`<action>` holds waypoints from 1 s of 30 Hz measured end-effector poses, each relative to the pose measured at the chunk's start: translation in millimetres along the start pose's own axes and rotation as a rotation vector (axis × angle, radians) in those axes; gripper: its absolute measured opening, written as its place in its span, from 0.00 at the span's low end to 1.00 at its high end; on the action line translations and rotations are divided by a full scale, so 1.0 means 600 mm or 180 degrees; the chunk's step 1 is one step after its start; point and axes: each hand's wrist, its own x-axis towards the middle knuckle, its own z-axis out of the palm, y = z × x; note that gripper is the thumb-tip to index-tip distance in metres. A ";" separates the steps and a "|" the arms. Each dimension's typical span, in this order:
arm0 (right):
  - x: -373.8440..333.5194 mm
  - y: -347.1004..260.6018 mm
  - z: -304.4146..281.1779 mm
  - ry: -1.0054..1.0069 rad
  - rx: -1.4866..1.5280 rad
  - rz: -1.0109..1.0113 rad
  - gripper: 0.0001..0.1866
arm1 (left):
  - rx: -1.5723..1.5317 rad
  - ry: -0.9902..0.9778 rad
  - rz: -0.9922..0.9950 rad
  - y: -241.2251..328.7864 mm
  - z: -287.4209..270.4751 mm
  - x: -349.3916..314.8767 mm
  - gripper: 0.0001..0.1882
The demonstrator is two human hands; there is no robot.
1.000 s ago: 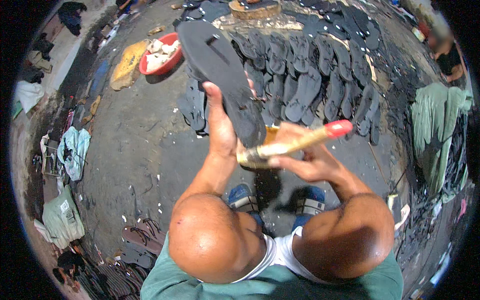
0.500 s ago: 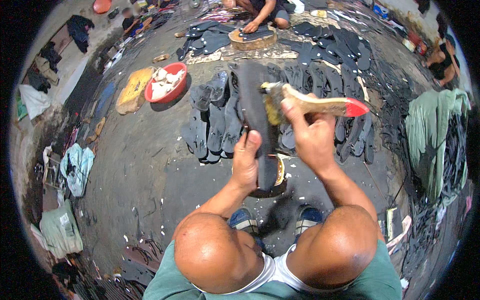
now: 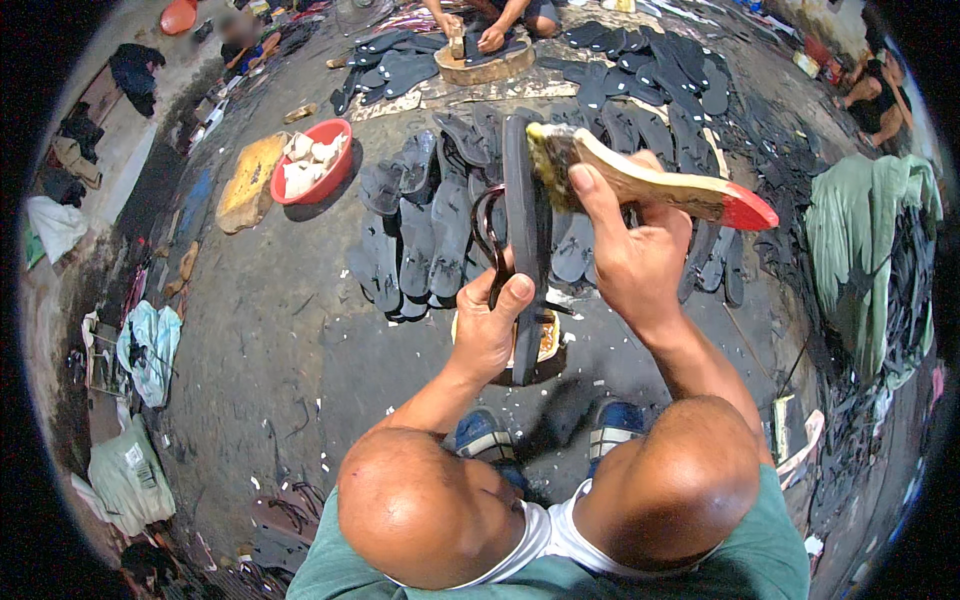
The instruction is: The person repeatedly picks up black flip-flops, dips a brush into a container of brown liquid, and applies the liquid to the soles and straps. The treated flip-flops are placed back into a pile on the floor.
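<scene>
My left hand (image 3: 485,325) is closed round the heel half of a black flip-flop (image 3: 517,200), held upright and nearly edge-on. Its dark strap loops out on the left side. In my right hand (image 3: 640,255) is a brush (image 3: 660,188) with a pale wooden handle and a red tip. The brush's yellowish, dark-stained bristles rest at or close against the flip-flop's right face near the toe end; exact contact is hard to tell. Below the flip-flop, a small container (image 3: 548,340) with orange-brown contents is partly hidden.
Rows of black flip-flops (image 3: 415,245) lie on the floor ahead. To the left stand a red basin (image 3: 335,180) of whitish pieces and a yellow block (image 3: 250,185). Beyond, a co-worker's hands (image 3: 490,38) work over a round wooden block (image 3: 485,65). Green cloth (image 3: 850,240) hangs at right.
The flip-flop has turned from showing more of its broad face to nearly edge-on, so its strap shows. The brush has shifted slightly right and its handle tilts downward more.
</scene>
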 end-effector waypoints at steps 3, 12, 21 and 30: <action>0.006 0.017 -0.006 -0.0558 -0.0051 -0.0532 0.08 | 0.0110 -0.0166 -0.0156 0.001 -0.019 0.005 0.29; 0.036 0.079 -0.068 -0.0748 -0.0368 -0.0341 0.06 | -0.0718 -0.0548 -0.0938 0.007 -0.032 0.013 0.42; -0.007 0.140 -0.104 -0.1085 -0.0559 0.0201 0.12 | -0.0809 -0.0399 -0.1489 -0.048 -0.006 0.044 0.40; -0.061 0.200 -0.182 -0.0210 -0.0405 0.1171 0.11 | -0.1184 -0.0084 -0.1954 -0.120 0.070 0.157 0.40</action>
